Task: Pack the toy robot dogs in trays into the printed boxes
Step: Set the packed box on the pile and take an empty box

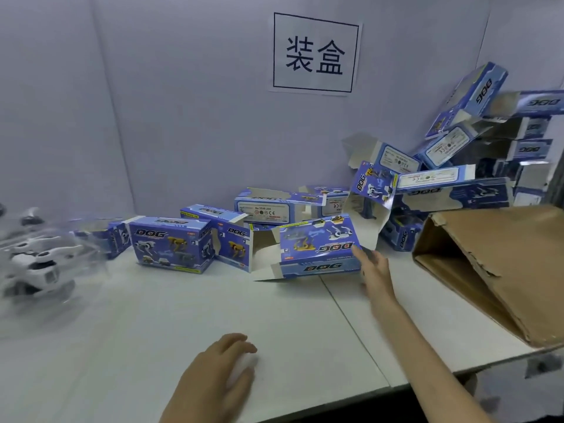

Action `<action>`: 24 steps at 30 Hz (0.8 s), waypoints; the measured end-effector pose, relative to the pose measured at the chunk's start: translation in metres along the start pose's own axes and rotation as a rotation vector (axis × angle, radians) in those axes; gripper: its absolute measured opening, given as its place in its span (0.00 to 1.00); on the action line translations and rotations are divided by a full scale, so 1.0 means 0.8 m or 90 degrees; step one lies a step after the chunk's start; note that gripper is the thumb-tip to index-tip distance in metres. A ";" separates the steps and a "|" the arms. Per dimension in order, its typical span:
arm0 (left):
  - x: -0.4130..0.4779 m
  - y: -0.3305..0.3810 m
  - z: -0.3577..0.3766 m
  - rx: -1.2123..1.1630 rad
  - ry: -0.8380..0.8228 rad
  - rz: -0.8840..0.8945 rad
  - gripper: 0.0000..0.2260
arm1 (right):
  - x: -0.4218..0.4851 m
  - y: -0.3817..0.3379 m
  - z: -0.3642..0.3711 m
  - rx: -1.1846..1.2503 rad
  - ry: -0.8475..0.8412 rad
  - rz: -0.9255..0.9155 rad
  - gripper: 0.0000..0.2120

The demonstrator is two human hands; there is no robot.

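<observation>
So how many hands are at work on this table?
2. The left hand rests on the table near its front edge. The right hand is stretched forward, touching the end of an open printed box. None seem hidden.

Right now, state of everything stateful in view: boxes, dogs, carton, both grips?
near box: tilted, left flaps open, print upside down.
right grip: fingers extended, touching near box's right end.
left grip: resting on table, holding nothing.
standing box: upright on table.
box pile: jumbled against wall, several ends open.
toy robot dogs: far left, blurred, unpacked.
brown carton: on its side, mouth open.
</observation>
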State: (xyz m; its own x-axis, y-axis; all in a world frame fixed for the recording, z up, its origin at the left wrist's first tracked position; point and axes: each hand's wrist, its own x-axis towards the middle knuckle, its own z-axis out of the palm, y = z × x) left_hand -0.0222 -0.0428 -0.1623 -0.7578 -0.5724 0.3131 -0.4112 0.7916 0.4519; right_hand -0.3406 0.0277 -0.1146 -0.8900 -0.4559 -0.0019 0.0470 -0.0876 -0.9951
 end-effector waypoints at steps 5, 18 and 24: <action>0.001 -0.003 -0.003 -0.060 0.020 -0.002 0.05 | 0.011 -0.007 0.027 0.028 0.062 0.015 0.24; 0.013 -0.016 -0.031 -0.641 0.047 -0.258 0.23 | -0.149 -0.010 0.064 0.491 0.119 -0.225 0.17; 0.006 -0.025 -0.040 -0.875 0.159 -0.335 0.25 | -0.189 0.054 0.098 0.385 -0.006 -0.095 0.19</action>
State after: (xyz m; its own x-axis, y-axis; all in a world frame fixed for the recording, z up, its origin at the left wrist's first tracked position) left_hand -0.0011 -0.0679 -0.1428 -0.5149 -0.8548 -0.0644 0.2911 -0.2451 0.9248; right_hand -0.1683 0.0238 -0.1497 -0.9027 -0.4077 0.1371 0.1733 -0.6364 -0.7517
